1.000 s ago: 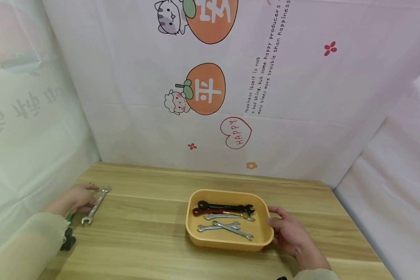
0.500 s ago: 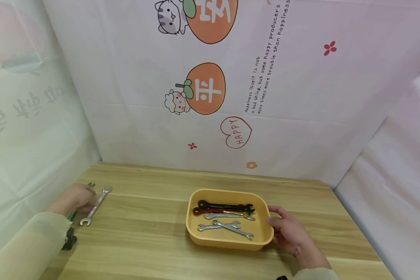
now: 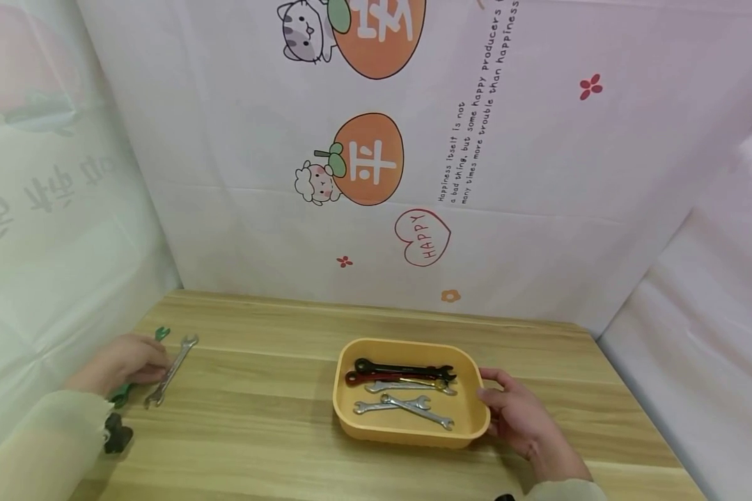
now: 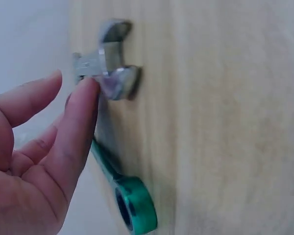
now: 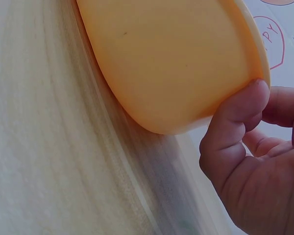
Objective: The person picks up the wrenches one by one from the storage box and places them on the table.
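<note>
My left hand [image 3: 131, 360] is at the left side of the table, beside a silver double open-ended wrench [image 3: 174, 369]. In the left wrist view a fingertip is right at this wrench [image 4: 112, 61], and the thumb stands apart from it. A green wrench [image 3: 121, 396] lies partly hidden under the hand; its ring end [image 4: 139, 205] shows below the fingers. My right hand [image 3: 520, 417] grips the right end of a yellow plastic tray [image 3: 407, 435], thumb over the rim. In the tray lie a black wrench [image 3: 404, 369], a red one, a gold one and several silver ones.
The wood-grain table [image 3: 257, 417] meets a white printed cloth [image 3: 507, 257] at the back, with more cloth along both sides. A black device [image 3: 118, 435] is at the left wrist.
The left hand has drawn back slightly left, showing more of the green wrench's far end. The silver wrench has shifted and tilted a little. The right hand and tray stay put.
</note>
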`<state>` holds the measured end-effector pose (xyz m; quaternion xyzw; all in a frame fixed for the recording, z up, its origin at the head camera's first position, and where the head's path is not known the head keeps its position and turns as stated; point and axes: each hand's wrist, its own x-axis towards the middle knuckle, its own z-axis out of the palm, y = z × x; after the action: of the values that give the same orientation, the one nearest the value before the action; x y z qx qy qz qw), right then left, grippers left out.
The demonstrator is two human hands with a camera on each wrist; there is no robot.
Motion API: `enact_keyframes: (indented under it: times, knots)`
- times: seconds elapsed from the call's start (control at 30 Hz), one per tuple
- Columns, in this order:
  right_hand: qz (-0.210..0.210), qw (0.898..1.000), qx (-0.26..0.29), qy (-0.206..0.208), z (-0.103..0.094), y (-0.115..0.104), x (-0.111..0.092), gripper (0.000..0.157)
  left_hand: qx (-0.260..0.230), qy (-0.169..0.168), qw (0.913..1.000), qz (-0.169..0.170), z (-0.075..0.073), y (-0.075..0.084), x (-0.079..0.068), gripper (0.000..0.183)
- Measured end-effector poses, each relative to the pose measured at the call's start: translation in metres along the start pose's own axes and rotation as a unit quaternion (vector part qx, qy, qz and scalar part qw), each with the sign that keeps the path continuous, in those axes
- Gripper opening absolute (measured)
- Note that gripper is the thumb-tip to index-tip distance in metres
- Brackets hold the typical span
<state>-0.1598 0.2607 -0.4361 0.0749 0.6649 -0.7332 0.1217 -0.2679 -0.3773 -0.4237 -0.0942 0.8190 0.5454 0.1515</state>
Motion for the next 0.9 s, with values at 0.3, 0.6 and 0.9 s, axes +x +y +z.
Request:
enact_keyframes:
  times: [0.3, 0.6, 0.9]
  knots:
    - [0.000, 1.000, 0.006, -0.004, -0.002, 0.002, -0.001, 0.054, -0.208, -0.105, 0.9724, 0.008, 0.007, -0.005, 0.000, 0.061]
    - [0.000, 1.000, 0.009, -0.008, -0.001, 0.003, 0.001, 0.054, -0.247, -0.101, 0.9637, -0.011, 0.008, -0.009, -0.002, 0.074]
    - [-0.001, 1.000, 0.012, -0.010, -0.002, 0.001, 0.000, 0.054, -0.251, -0.100, 0.9627, -0.014, -0.006, -0.018, 0.001, 0.073]
